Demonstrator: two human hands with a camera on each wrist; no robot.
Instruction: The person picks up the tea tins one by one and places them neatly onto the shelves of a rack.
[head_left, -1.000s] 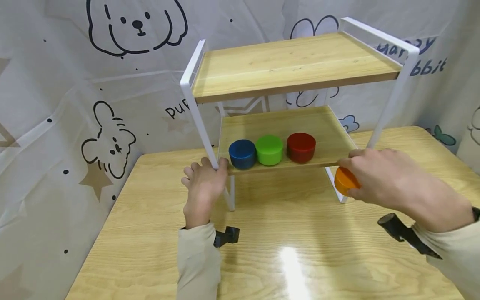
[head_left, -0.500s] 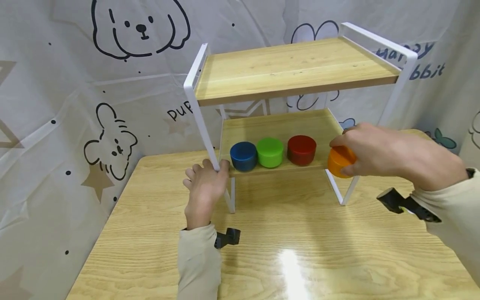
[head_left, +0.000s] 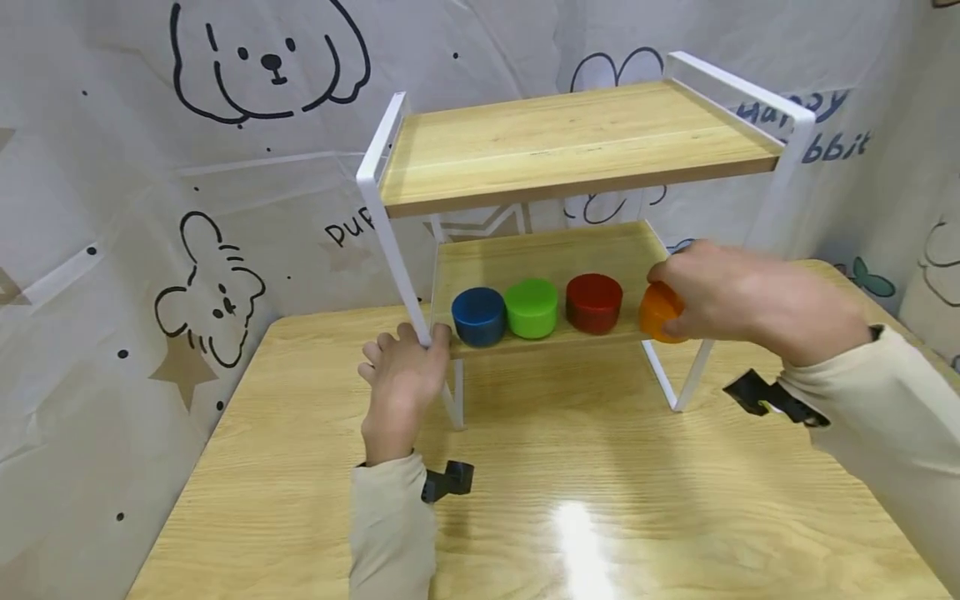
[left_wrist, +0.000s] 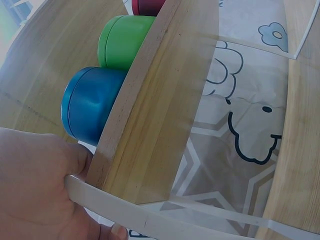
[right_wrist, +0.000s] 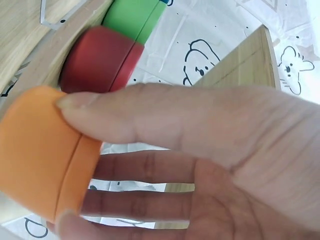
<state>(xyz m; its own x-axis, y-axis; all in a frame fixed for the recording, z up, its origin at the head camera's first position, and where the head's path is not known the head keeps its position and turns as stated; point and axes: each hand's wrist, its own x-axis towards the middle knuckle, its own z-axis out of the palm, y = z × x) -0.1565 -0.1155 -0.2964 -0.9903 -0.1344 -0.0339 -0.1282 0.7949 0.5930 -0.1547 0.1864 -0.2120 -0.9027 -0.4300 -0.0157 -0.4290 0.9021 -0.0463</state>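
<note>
My right hand (head_left: pixel 750 296) pinches a round orange tin (head_left: pixel 657 313) with a lid at the right front of the lower shelf board (head_left: pixel 547 250). In the right wrist view the thumb presses one side of the orange tin (right_wrist: pixel 42 150) and fingers curl behind it. Whether its base touches the board cannot be told. Left of it stand a red tin (head_left: pixel 594 304), a green tin (head_left: pixel 531 308) and a blue tin (head_left: pixel 478 317), along the front edge. My left hand (head_left: pixel 405 379) grips the white front left post (head_left: pixel 396 267) of the shelf, at lower-board height.
The two-tier shelf has a wooden upper board (head_left: pixel 577 146) above the tins and stands on a wooden table (head_left: pixel 525 475). The white front right post (head_left: pixel 768 200) rises just behind the right hand. A patterned cloth (head_left: pixel 300 192) hangs behind.
My right hand has carried the orange tin up and to the left, from below the board's right front corner to beside the red tin. The left hand keeps its hold on the post.
</note>
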